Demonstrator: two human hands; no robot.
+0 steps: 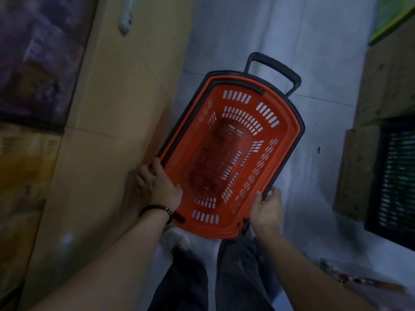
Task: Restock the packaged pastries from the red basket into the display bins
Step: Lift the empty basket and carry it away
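Above floor [247,30]: red basket [224,153] lengthwise away; L hand [157,185], R hand [267,209] grip rim.

A dimly lit shop aisle, seen from above. A red plastic shopping basket [226,153] with a black rim and a black pull handle [276,70] is above a pale tiled floor [247,30]. Left of the basket stands a tan display unit [107,131], with blurred coloured packages [33,63] beyond it. Right of the basket is a black slatted crate [395,176].
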